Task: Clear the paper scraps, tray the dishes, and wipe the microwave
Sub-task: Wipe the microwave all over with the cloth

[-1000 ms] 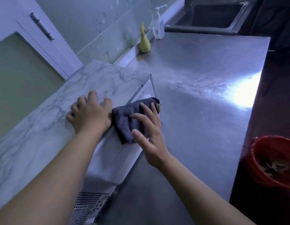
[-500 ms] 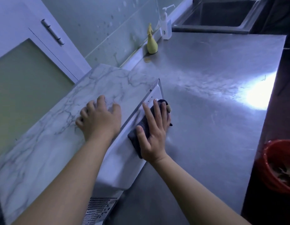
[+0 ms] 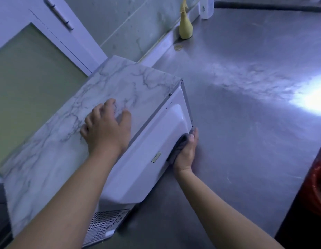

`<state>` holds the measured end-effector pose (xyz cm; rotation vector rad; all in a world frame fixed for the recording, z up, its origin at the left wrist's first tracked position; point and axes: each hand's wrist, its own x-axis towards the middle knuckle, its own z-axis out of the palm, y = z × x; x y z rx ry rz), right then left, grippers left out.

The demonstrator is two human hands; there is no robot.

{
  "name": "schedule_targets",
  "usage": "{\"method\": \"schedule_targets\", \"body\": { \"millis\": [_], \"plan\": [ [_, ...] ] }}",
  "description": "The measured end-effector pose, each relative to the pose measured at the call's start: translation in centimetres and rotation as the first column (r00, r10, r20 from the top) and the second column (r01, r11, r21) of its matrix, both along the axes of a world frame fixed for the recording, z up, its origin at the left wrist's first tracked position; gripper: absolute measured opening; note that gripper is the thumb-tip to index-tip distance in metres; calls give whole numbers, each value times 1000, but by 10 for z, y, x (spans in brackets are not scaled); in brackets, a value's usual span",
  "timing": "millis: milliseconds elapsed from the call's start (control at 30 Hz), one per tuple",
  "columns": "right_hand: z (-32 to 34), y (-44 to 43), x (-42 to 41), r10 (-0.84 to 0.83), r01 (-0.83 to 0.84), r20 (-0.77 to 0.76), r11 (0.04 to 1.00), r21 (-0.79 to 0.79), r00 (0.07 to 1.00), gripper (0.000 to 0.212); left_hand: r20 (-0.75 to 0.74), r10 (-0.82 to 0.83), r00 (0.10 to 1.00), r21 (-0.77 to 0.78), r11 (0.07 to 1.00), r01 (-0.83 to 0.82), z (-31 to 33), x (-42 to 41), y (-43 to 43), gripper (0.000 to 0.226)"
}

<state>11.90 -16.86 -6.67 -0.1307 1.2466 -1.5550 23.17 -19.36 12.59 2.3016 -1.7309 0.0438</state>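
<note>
At far left, a pale cabinet door [image 3: 30,78] stands close behind the microwave [image 3: 102,97]. The microwave sits on the steel counter [image 3: 245,132], long axis running diagonally from near left to far right, its far corner aimed at the wall and the yellow bottle [image 3: 185,27]. The marbled top faces up, the white side panel faces right toward the open counter, and a vent grille [image 3: 105,225] shows at the near end.

Left hand [image 3: 107,128] lies on the marbled top near the panel edge, fingers spread and slightly bent, pressing down and gripping nothing.

Moving right, the grey cloth [image 3: 181,146] is pressed low against the white panel, right by its far edge. Right hand [image 3: 187,151] has it, fingers curled round the cloth, palm turned to the panel.

Past that hand lies a wide run of bare steel, out to the counter's right edge, with a bright glare patch. A red bin [image 3: 317,191] sits below that edge, cut off by the frame.
</note>
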Motion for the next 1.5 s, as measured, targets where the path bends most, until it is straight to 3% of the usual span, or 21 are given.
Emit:
{"method": "schedule_targets", "body": {
  "millis": [133, 267, 333, 500, 600, 667, 767, 833, 867, 933, 1000, 1033, 1067, 1133, 1167, 1200, 1233, 1400, 1500],
  "plan": [
    [16, 18, 17, 29, -45, 139, 993, 110, 990, 57, -5, 19, 1000, -3, 1000, -19, 1, -1, 0, 45],
    [31, 51, 28, 177, -248, 302, 943, 219, 937, 72, -8, 24, 1000, -8, 1000, -24, 2, -1, 0, 47],
    [38, 64, 26, 193, -333, 437, 903, 271, 879, 65, -7, 26, 1000, -4, 1000, -26, 2, 0, 0, 48],
    [41, 85, -8, 220, -464, 744, 875, 135, 631, 54, -31, 24, 999, -4, 1000, -24, 3, 1, -1, 47],
    [40, 97, -40, 321, -530, 760, 847, 35, 565, 57, -41, 18, 999, -4, 1000, -18, 2, 3, -1, 48],
    [41, 104, -62, 355, -556, 741, 831, 29, 570, 59, -49, 28, 998, 2, 1000, -28, 1, 4, -3, 48],
    [58, 109, -94, 350, -495, 623, 866, 70, 700, 52, -198, 41, 979, -77, 995, -57, 7, 2, 0, 42],
    [79, 100, -109, 345, -403, 465, 915, 28, 815, 47, -370, 28, 929, -163, 982, -94, 14, 5, 10, 35],
    [94, 91, -112, 336, -357, 399, 934, -22, 853, 48, -377, 22, 926, -179, 979, -96, 17, 9, 15, 34],
    [127, 75, -109, 336, -301, 271, 939, -164, 902, 49, -225, 55, 973, -136, 987, -87, 22, 27, 30, 37],
    [155, 60, -98, 312, -306, -29, 903, -303, 950, 48, -68, 138, 988, -56, 988, -142, 26, 58, 50, 42],
    [164, 54, -88, 273, -355, -257, 857, -372, 927, 50, -15, 197, 980, 6, 980, -197, 27, 75, 61, 46],
    [167, 49, -74, 206, -445, -510, 798, -406, 835, 53, 30, 247, 968, 70, 966, -249, 26, 90, 73, 50],
    [160, 43, -40, 50, -647, -888, 704, -293, 456, 56, 57, 300, 952, 151, 940, -305, 20, 110, 93, 54],
    [152, 43, -23, -19, -684, -967, 703, -194, 255, 57, 40, 302, 953, 157, 940, -304, 15, 114, 98, 54],
    [143, 45, -9, -74, -677, -990, 723, -137, 122, 59, 27, 296, 955, 150, 943, -296, 12, 116, 100, 53],
    [134, 46, 2, -120, -651, -990, 746, -139, 74, 59, 25, 288, 957, 134, 948, -289, 10, 116, 100, 53],
    [110, 38, 10, -269, -512, -915, 764, -392, 299, 63, 35, 292, 956, 88, 952, -294, 7, 117, 97, 49],
    [118, 47, 17, -249, -388, -914, 845, -367, 321, 63, 40, 298, 954, 71, 951, -300, 7, 115, 98, 48]
  ]
}}
